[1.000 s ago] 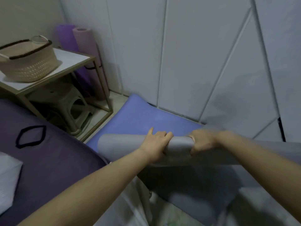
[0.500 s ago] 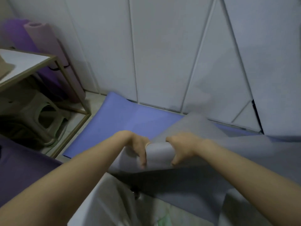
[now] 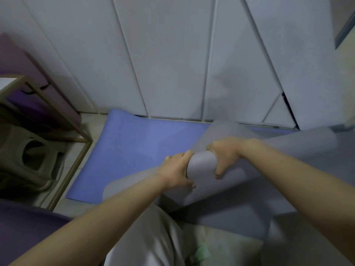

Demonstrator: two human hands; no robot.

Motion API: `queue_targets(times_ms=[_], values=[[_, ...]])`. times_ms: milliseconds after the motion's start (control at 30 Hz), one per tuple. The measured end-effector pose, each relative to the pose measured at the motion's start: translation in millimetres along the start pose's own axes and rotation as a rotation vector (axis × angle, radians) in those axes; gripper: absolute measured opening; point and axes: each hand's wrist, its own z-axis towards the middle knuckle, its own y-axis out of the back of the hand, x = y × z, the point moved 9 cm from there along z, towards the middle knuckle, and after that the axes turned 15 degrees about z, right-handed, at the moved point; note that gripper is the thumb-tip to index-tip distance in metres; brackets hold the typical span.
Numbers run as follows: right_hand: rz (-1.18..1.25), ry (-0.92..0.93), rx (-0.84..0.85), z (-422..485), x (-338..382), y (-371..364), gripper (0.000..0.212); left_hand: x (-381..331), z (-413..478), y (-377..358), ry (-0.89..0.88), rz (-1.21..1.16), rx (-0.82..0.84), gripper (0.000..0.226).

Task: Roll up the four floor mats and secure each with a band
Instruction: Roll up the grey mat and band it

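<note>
Where the grey mat (image 3: 201, 164) runs right, blur smears its end. Left hand (image 3: 176, 169) and right hand (image 3: 224, 156) both curl fingers round its rolled part, over a blue mat (image 3: 138, 150) flat on the floor by the white wall panels (image 3: 172, 54). The frame edge crops the rolled purple mats (image 3: 11, 60), table frame (image 3: 57, 120) and stool (image 3: 28, 156) beneath.

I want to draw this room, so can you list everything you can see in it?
grey mat: one, grey, partly rolled, in both hands
blue mat: one, blue, flat on the floor by the wall
rolled mats: two, mauve and purple, standing far left behind the table
dark purple mat: one, bottom left corner
table: one, brass-coloured frame, left
stool: one, grey-green, under the table
wall panels: several, white, behind everything
trousers: one pair, light grey, bottom middle
left hand: one, gripping the grey roll
right hand: one, gripping the roll from above
</note>
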Motion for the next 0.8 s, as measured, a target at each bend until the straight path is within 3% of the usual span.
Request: queue_targets(times_ms=[200, 267, 433, 533, 600, 733, 800], values=[[0.061, -0.046, 0.088, -4, -2, -10, 0.059, -8, 1, 4, -0.057, -0.025, 0.110, 0.066], [0.036, -0.046, 0.040, -8, 5, -9, 0.058, -3, 0, 2, -0.044, -0.051, 0.151, 0.066], [-0.326, 0.088, -0.256, -18, 38, -12, 0.071, 10, -8, -10, -0.056, -0.194, 0.388, 0.070], [-0.253, 0.089, -0.186, -19, 39, -21, 0.068, 6, -17, -19, -0.094, -0.189, 0.477, 0.070], [-0.153, 0.067, -0.123, -17, 37, -22, 0.066, 5, -19, -21, -0.063, -0.168, 0.418, 0.071], [-0.046, 0.029, -0.051, -9, 30, -24, 0.057, 1, -27, -16, -0.014, 0.057, 0.082, 0.073], [0.007, 0.018, -0.022, -5, 28, -28, 0.056, -1, -32, -17, -0.001, 0.081, -0.010, 0.074]])
